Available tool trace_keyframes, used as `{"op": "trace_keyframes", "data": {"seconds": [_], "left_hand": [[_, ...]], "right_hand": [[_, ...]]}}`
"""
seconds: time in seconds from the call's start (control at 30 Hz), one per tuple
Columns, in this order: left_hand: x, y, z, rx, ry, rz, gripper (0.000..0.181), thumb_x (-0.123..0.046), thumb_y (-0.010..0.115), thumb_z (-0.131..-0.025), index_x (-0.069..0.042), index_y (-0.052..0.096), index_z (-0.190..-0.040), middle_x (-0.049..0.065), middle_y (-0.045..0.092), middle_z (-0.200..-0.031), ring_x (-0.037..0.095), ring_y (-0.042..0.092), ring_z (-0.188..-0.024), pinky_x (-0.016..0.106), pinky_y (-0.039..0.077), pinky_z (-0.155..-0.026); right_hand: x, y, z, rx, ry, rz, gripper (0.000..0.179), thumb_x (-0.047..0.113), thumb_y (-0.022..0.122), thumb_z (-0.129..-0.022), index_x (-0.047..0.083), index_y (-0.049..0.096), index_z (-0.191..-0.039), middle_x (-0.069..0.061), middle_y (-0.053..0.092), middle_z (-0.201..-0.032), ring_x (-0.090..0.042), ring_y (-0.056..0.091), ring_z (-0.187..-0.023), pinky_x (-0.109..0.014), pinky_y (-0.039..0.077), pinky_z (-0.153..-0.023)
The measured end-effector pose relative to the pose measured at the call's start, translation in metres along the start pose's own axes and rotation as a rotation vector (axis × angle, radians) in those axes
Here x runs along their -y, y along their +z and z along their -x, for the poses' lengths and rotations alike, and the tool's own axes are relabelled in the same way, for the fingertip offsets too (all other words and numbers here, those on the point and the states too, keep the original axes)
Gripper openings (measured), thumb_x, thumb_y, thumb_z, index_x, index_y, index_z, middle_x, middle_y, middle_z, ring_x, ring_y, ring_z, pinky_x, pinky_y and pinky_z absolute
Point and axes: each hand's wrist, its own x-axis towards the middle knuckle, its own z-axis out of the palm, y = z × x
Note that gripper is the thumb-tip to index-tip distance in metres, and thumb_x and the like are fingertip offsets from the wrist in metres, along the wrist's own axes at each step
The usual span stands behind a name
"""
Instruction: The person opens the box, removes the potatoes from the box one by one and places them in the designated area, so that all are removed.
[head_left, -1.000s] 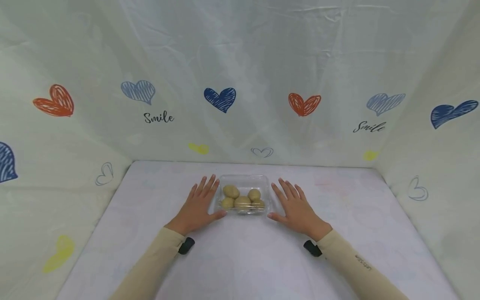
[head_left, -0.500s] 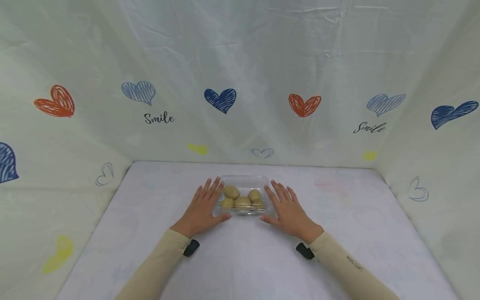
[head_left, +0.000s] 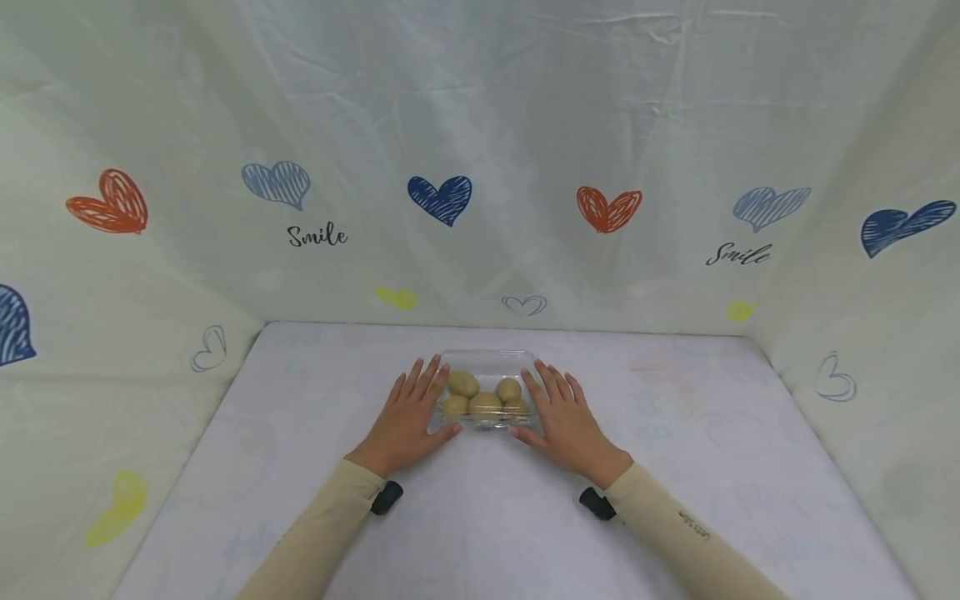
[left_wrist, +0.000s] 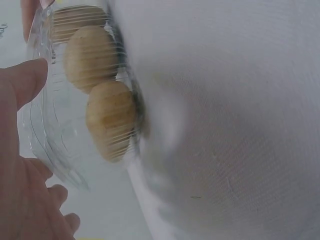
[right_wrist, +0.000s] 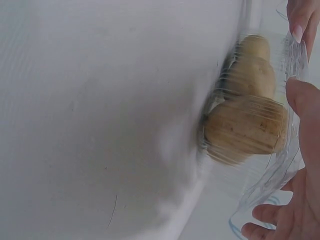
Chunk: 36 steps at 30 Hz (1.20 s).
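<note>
A clear plastic container (head_left: 491, 360) sits on the table near its back edge, with several potatoes (head_left: 486, 406) inside. Along its left side lies my left hand (head_left: 405, 425), fingers straight and spread, the thumb at the front left corner of the rim. My right hand (head_left: 572, 429) mirrors it on the right side, its thumb reaching over the front right corner. Both wrist views show the thumbs at the rim and the potatoes (left_wrist: 92, 60) behind the ribbed clear wall. Neither hand curls its fingers round the container.
A white cloth covers the table (head_left: 465, 525). Around its back and sides hangs a pale curtain (head_left: 517, 108) printed with hearts and the word "Smile". A dark wrist device (head_left: 387, 497) is strapped at each cuff.
My hands have moved inward from both sides of the container, the right one farther to the left, and now meet its rim. The container and potatoes look unmoved.
</note>
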Motion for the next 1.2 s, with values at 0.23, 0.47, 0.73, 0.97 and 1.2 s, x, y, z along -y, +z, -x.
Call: {"op": "trace_keyframes", "data": {"seconds": [0.23, 0.47, 0.73, 0.97, 1.2], "left_hand": [[-0.002, -0.001, 0.001, -0.001, -0.003, 0.003, 0.091, -0.045, 0.068, -0.1, 0.004, 0.026, -0.165, 0.023, 0.018, -0.174, 0.047, 0.015, -0.159, 0.066, 0.018, -0.126], [-0.006, -0.001, 0.0, -0.008, -0.016, 0.012, 0.091, -0.044, 0.069, -0.1, 0.004, 0.026, -0.165, 0.024, 0.02, -0.173, 0.047, 0.018, -0.158, 0.066, 0.019, -0.125], [-0.01, 0.002, 0.0, -0.043, -0.021, 0.019, 0.089, -0.042, 0.071, -0.098, 0.004, 0.03, -0.163, 0.026, 0.025, -0.171, 0.05, 0.023, -0.156, 0.068, 0.023, -0.122], [-0.012, 0.005, -0.002, -0.048, -0.044, -0.002, 0.091, -0.045, 0.069, -0.098, 0.002, 0.028, -0.164, 0.024, 0.023, -0.172, 0.049, 0.022, -0.157, 0.066, 0.024, -0.123], [-0.018, 0.006, -0.002, -0.07, -0.063, 0.012, 0.089, -0.044, 0.069, -0.097, 0.004, 0.031, -0.163, 0.026, 0.025, -0.171, 0.049, 0.025, -0.155, 0.067, 0.026, -0.121]], "right_hand": [[0.003, 0.003, -0.001, 0.001, 0.028, 0.012, 0.092, 0.049, 0.076, -0.095, -0.005, 0.038, -0.159, -0.032, 0.035, -0.162, -0.049, 0.038, -0.148, -0.065, 0.029, -0.12], [0.007, 0.004, -0.001, -0.014, 0.05, -0.071, 0.091, 0.044, 0.076, -0.095, -0.007, 0.036, -0.158, -0.034, 0.033, -0.161, -0.052, 0.038, -0.146, -0.068, 0.029, -0.117], [0.012, 0.004, -0.003, 0.026, 0.126, -0.194, 0.089, 0.041, 0.073, -0.097, -0.007, 0.032, -0.16, -0.034, 0.027, -0.166, -0.05, 0.029, -0.152, -0.068, 0.024, -0.12], [0.014, 0.007, -0.005, 0.022, 0.153, -0.224, 0.088, 0.038, 0.073, -0.095, -0.007, 0.033, -0.159, -0.033, 0.026, -0.166, -0.047, 0.027, -0.153, -0.066, 0.026, -0.12], [0.017, 0.006, -0.004, 0.016, 0.169, -0.247, 0.085, 0.036, 0.072, -0.096, -0.007, 0.034, -0.159, -0.033, 0.025, -0.167, -0.048, 0.028, -0.152, -0.067, 0.026, -0.119]]}}
